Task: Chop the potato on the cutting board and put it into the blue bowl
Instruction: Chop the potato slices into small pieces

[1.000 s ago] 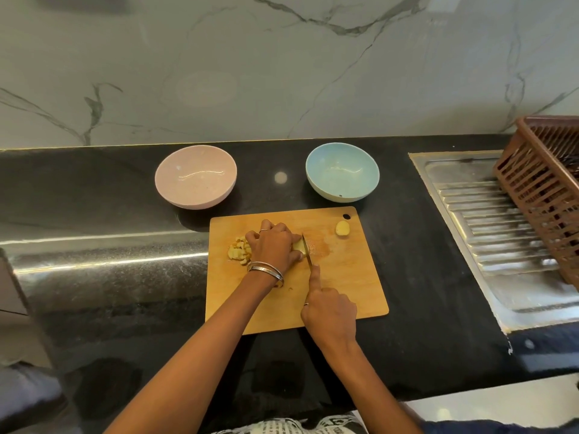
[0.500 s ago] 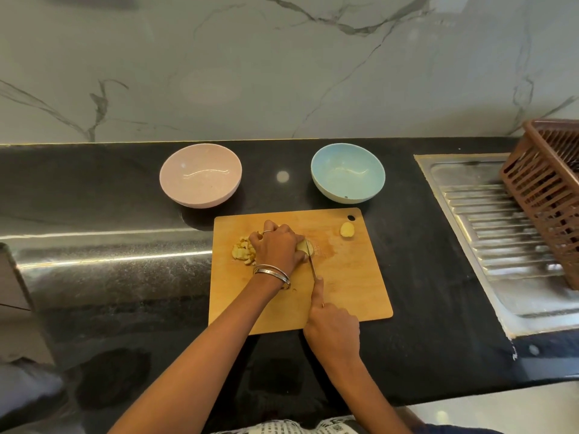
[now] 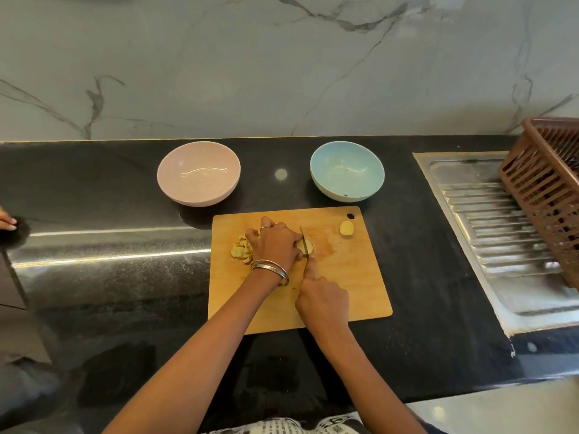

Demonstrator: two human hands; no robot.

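Note:
On the wooden cutting board, my left hand presses down on a pale yellow potato piece, which shows only at its right end. My right hand grips a knife, forefinger along the spine, blade standing in the potato just right of my left fingers. A heap of chopped potato lies to the left of my left hand. One more potato chunk rests near the board's far right corner. The blue bowl stands behind the board with nothing visible in it but a dark speck.
A pink bowl sits on the black counter behind the board's left side. A steel drainboard with a brown plastic basket lies to the right. Another person's fingers show at the far left edge.
The knife blade has moved slightly on the potato piece under my left hand; both hands stay in place on the board. The camera has shifted a little.

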